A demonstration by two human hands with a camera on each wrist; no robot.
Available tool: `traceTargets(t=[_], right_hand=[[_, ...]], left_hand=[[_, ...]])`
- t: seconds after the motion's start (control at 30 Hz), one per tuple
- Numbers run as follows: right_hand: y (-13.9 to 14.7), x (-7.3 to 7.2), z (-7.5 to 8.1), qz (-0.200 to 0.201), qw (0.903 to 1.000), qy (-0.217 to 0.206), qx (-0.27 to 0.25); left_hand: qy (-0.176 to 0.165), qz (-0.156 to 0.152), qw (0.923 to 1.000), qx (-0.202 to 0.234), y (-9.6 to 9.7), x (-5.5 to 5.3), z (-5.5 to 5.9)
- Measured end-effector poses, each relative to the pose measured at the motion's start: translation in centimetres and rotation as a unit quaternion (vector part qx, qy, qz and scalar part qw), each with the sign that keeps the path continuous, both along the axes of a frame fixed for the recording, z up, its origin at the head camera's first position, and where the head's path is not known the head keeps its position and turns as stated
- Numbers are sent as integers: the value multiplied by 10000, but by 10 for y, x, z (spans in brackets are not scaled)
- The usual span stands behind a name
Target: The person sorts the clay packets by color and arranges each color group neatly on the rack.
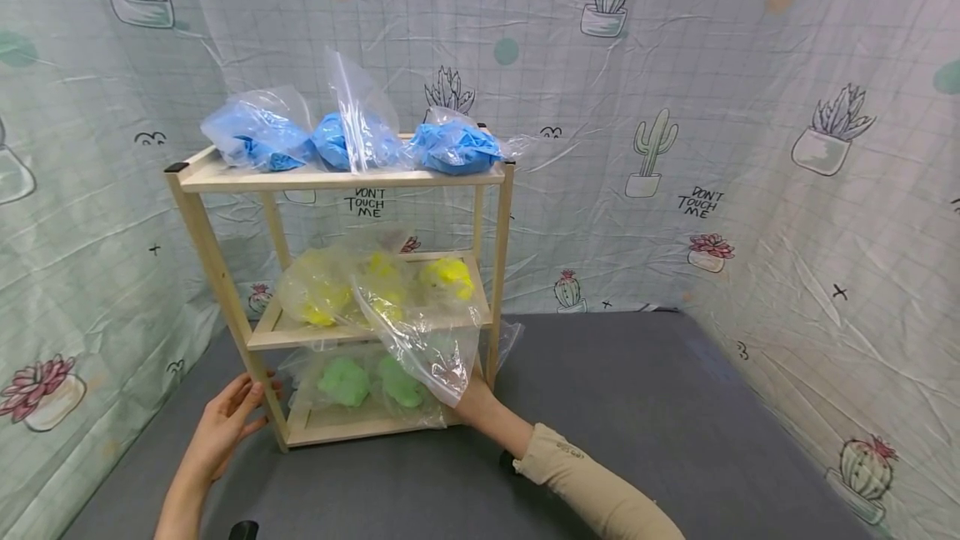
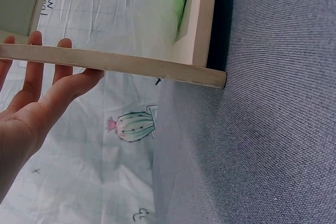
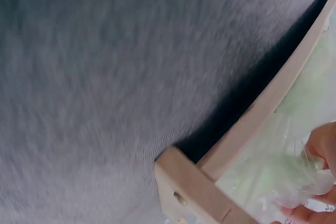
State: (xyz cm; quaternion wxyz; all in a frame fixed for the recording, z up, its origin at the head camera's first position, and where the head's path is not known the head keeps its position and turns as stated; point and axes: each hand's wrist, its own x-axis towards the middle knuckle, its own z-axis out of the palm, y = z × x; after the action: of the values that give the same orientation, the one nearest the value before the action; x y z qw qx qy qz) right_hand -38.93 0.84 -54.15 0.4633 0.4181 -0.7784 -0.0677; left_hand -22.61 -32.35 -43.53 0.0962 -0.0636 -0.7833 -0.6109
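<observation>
A three-tier wooden shelf stands on the dark grey surface. My left hand holds its front left leg, and in the left wrist view fingertips show past the wood. On the bottom tier lie clear plastic bags with crumpled green contents. At that tier's right end, my right hand grips a clear bag with pale green contents. Its fingers and thumb are on the plastic in the right wrist view. Seen from the head, a clear bag flap hanging from the middle tier partly covers this hand.
Bags with blue contents line the top tier. Bags with yellow contents sit on the middle tier. A cactus-printed sheet hangs behind and at both sides. A small black object shows at the bottom edge.
</observation>
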Motion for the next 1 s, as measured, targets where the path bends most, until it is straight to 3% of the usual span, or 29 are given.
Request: traceTargets(t=[0.07, 0.13, 0.23, 0.37, 0.57, 0.7, 0.8, 0.9, 1.0], right_hand=[[1, 16, 17, 196, 9994, -194, -191], [3, 43, 42, 119, 9974, -697, -144], [3, 59, 56, -69, 9966, -822, 8], [4, 71, 66, -195, 9906, -1354, 81], [13, 90, 75, -358, 9710, -2361, 123], [24, 99, 80, -193, 9578, -2868, 20], [36, 104, 84, 136, 9515, -3074, -54], [52, 108, 88, 496, 9472, -3167, -102], [71, 112, 89, 824, 9412, -3264, -275]], left_hand=[[-29, -1, 10000, -8, -1, 0, 0], [-63, 25, 10000, -13, -1, 0, 0], [-84, 46, 10000, -2, -1, 0, -1], [-37, 9, 10000, 30, -1, 1, -1], [64, 48, 10000, 48, 1, 2, 0], [203, 19, 9997, 164, 0, 1, -3], [211, 58, 9995, 211, -7, -6, -16], [292, 148, 9988, 353, -25, -24, -46], [289, 358, 9989, 120, -43, -42, -78]])
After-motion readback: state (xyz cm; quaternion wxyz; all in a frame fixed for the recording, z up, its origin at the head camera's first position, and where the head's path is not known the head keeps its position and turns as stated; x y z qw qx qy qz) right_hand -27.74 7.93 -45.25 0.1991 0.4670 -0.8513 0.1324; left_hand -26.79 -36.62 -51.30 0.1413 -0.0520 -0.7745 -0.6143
